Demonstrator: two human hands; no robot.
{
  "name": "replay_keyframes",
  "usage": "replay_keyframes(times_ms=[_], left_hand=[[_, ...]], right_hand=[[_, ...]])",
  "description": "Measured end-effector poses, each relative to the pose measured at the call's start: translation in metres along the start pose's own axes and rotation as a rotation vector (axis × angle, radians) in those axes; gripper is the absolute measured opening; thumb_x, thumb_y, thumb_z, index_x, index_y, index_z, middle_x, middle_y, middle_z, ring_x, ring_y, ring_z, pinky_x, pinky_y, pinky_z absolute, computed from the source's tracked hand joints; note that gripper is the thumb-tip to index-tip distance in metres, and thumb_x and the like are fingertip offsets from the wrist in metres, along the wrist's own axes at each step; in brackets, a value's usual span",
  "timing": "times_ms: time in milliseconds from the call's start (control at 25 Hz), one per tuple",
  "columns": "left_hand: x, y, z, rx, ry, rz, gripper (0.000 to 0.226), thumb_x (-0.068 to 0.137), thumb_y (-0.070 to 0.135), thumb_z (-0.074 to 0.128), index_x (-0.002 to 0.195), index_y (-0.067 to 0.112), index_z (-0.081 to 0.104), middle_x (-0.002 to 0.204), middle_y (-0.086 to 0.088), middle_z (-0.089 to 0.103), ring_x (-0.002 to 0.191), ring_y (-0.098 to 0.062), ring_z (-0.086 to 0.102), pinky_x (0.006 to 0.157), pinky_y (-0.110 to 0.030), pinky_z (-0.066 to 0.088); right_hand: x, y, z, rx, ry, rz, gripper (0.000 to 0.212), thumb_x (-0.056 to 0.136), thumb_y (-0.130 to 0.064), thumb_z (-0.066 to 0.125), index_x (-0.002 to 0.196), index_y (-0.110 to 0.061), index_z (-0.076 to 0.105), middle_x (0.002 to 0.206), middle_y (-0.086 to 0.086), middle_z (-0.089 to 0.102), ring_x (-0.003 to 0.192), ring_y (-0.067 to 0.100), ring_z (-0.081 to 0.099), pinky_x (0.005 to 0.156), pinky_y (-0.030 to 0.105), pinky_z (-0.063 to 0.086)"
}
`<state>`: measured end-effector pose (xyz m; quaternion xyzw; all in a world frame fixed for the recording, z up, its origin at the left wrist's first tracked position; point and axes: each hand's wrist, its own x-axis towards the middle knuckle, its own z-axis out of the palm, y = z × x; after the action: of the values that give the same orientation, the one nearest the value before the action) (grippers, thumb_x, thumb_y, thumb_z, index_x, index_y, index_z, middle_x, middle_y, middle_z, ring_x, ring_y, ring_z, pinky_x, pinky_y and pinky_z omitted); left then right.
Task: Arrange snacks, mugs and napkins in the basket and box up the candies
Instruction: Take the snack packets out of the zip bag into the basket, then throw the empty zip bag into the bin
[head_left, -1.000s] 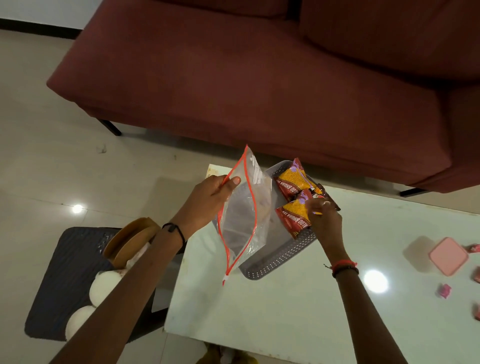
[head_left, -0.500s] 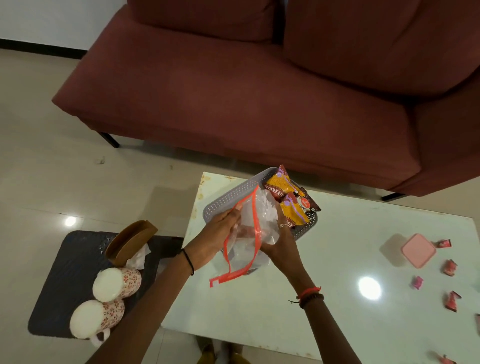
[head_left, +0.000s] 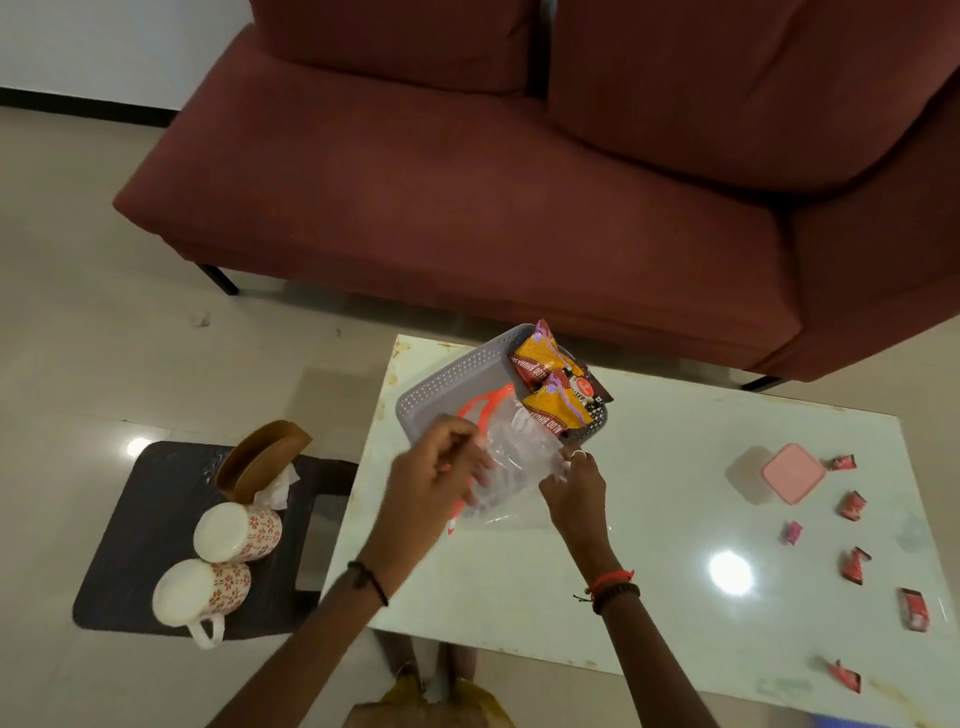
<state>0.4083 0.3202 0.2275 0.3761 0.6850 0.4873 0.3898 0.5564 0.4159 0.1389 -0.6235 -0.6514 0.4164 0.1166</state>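
Observation:
A grey perforated basket (head_left: 457, 379) stands on the white table (head_left: 623, 519) and holds several yellow-and-red snack packets (head_left: 550, 384) at its right end. Both hands grip a clear zip bag (head_left: 514, 457) with an orange seal, over the basket's near side. My left hand (head_left: 436, 473) holds the bag's left edge; my right hand (head_left: 574, 480) pinches its right edge. A pink lidded box (head_left: 792, 474) sits at the table's right, with several red candies (head_left: 853, 505) scattered near it. Two floral mugs (head_left: 236, 530) lie on a dark stool beside a napkin holder (head_left: 262, 457).
A dark red sofa (head_left: 467, 208) stands beyond the table. The dark stool (head_left: 130, 530) sits on the tiled floor to the table's left. A bright light reflection (head_left: 730, 571) shows on the table top.
The zip bag came down from being held upright in the left hand to lying low over the basket's near side. My right hand left the snack packets and took the bag's right edge.

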Motion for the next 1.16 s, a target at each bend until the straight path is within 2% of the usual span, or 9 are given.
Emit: replay_keyframes(times_ms=[120,240,440,560,680,760,920,1040,1160], left_hand=[[-0.026,-0.012,0.034,0.367,-0.283,-0.034,0.065,0.077,0.057,0.058,0.134,0.037,0.035,0.144,0.018,0.039,0.129,0.0,0.039,0.105,-0.015,0.036],[-0.023,-0.031,0.033,0.584,-0.292,-0.113,0.094,0.073,0.056,0.066,0.147,0.026,0.017,0.156,0.006,0.024,0.142,-0.015,0.027,0.115,-0.036,0.03],[-0.031,-0.046,0.03,0.256,-0.346,-0.319,0.067,0.07,0.05,0.073,0.127,0.041,0.041,0.126,0.014,0.056,0.12,-0.016,0.053,0.097,-0.027,0.048],[-0.036,-0.043,0.022,0.049,-0.372,-0.403,0.038,0.068,0.047,0.076,0.1,0.048,0.057,0.103,0.025,0.065,0.101,-0.006,0.063,0.07,-0.007,0.05],[-0.047,-0.044,0.016,-0.112,-0.408,-0.429,0.032,0.065,0.049,0.078,0.095,0.043,0.067,0.096,0.021,0.072,0.093,-0.002,0.067,0.068,-0.007,0.051],[-0.057,-0.046,0.018,-0.016,-0.337,-0.418,0.018,0.076,0.037,0.073,0.093,0.031,0.069,0.091,0.013,0.072,0.088,-0.008,0.067,0.069,-0.008,0.05],[-0.091,-0.059,0.027,0.118,-0.072,-0.442,0.019,0.079,0.026,0.072,0.088,0.01,0.07,0.084,-0.006,0.069,0.079,-0.021,0.062,0.07,-0.023,0.049],[-0.113,-0.063,0.034,0.111,-0.032,-0.476,0.019,0.08,0.025,0.07,0.091,0.009,0.069,0.088,-0.006,0.066,0.082,-0.022,0.06,0.072,-0.026,0.045],[-0.128,-0.059,0.046,0.333,-0.13,-0.354,0.034,0.087,0.025,0.062,0.117,0.009,0.06,0.119,-0.004,0.059,0.107,-0.022,0.057,0.089,-0.024,0.043]], right_hand=[[-0.014,-0.01,-0.014,0.166,-0.099,0.039,0.038,0.08,0.0,0.06,0.116,-0.006,0.052,0.111,0.011,0.062,0.097,0.027,0.061,0.078,0.03,0.049],[-0.028,-0.015,-0.025,0.324,-0.151,0.046,0.034,0.08,-0.004,0.064,0.109,-0.016,0.05,0.104,0.003,0.062,0.096,0.022,0.061,0.079,0.031,0.053],[-0.039,-0.018,-0.033,0.619,-0.472,0.066,0.029,0.071,0.005,0.065,0.095,-0.006,0.054,0.075,-0.005,0.07,0.074,0.005,0.068,0.076,0.022,0.053],[-0.048,-0.01,-0.033,0.956,-0.454,0.038,0.036,0.071,0.007,0.06,0.104,-0.006,0.058,0.089,0.002,0.072,0.083,0.018,0.07,0.07,0.03,0.059],[-0.062,-0.007,-0.036,1.123,-0.529,0.032,0.035,0.07,0.008,0.057,0.096,-0.014,0.06,0.088,0.004,0.07,0.081,0.02,0.068,0.066,0.029,0.059],[-0.072,-0.006,-0.034,0.981,-0.516,0.058,0.033,0.075,0.007,0.06,0.099,-0.016,0.059,0.097,0.01,0.068,0.085,0.025,0.068,0.069,0.032,0.058],[-0.099,-0.007,-0.042,-0.097,-0.216,-0.337,0.043,0.082,-0.018,0.069,0.123,-0.026,0.06,0.126,-0.002,0.061,0.114,0.021,0.057,0.095,0.024,0.04],[-0.126,0.009,-0.042,-0.298,-0.445,-0.516,0.088,0.07,-0.046,0.077,0.145,-0.023,0.036,0.156,-0.001,0.024,0.141,0.016,0.02,0.114,0.026,0.01],[-0.149,0.03,-0.036,-0.447,-0.492,-0.7,0.084,0.072,-0.047,0.075,0.141,-0.014,0.042,0.157,0.01,0.023,0.148,0.023,0.011,0.115,0.023,-0.006]])
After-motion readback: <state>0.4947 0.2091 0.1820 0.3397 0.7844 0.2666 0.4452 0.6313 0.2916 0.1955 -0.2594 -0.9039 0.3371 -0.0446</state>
